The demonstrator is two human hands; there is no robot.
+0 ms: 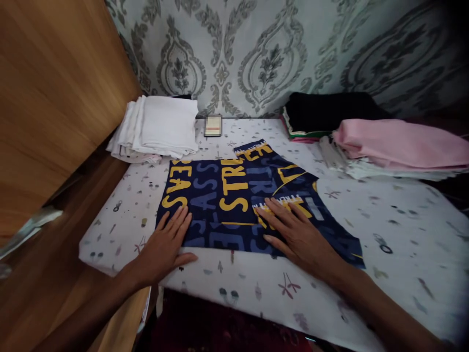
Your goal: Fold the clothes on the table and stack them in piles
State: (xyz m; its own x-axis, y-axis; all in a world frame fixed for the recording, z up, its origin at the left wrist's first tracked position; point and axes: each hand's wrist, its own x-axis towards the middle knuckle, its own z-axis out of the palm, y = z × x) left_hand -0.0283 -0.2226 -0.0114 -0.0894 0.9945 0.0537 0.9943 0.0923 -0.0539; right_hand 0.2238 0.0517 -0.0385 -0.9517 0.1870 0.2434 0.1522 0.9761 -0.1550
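Observation:
A navy blue garment (pixel 234 195) with yellow and lighter blue lettering lies spread on a white patterned cloth (pixel 220 281). My left hand (pixel 168 244) rests flat on its lower left corner, fingers stretched, with the thumb over the white cloth. On the right part of the garment, my right hand (pixel 293 232) lies palm down with its fingers spread. One sleeve points up toward the wall, and the right side of the garment narrows below my right forearm.
Folded white cloths (pixel 168 124) are stacked at the back left, beside a wooden panel (pixel 58 98). A small square item (pixel 213 126) lies near the patterned wall (pixel 223 54). At the back right are folded black (pixel 330 112) and pink cloths (pixel 399 142).

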